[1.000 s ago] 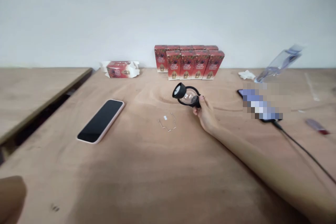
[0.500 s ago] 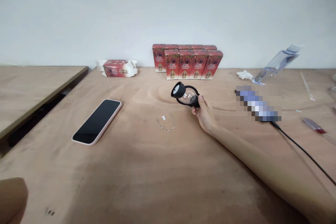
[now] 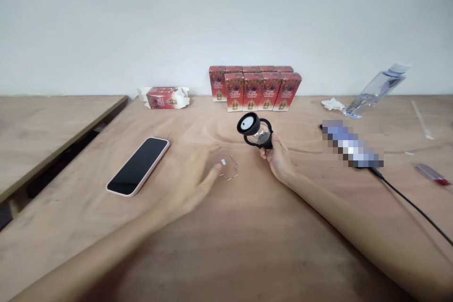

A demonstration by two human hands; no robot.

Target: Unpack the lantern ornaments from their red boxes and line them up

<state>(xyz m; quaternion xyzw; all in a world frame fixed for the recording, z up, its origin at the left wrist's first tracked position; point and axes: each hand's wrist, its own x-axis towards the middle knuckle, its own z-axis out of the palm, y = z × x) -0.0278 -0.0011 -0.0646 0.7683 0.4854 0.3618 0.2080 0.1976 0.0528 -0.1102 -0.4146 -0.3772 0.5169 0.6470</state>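
My right hand (image 3: 278, 158) grips a small black lantern (image 3: 261, 136) with a clear globe by one end, holding it tilted above the table. The lantern's round end with a pale disc (image 3: 248, 123) faces me. My left hand (image 3: 193, 177), smeared by motion, reaches over the table with thumb and fingers apart and nothing visible in it. Close to its thumb lie a bent thin metal wire (image 3: 236, 170) and a tiny white piece (image 3: 223, 162). The wire's left part is hidden by the hand.
Several red printed boxes (image 3: 252, 92) stand in two rows by the wall. An opened red box (image 3: 166, 98) lies left of them. A phone (image 3: 138, 166) lies left; a blurred-out device with a cable (image 3: 406, 197), a tilted clear bottle (image 3: 377, 90) and crumpled tissue (image 3: 332, 104) are right.
My left hand has come in from the lower left toward the bent wire. The lantern has turned so its pale disc faces me more. The view has shifted slightly.
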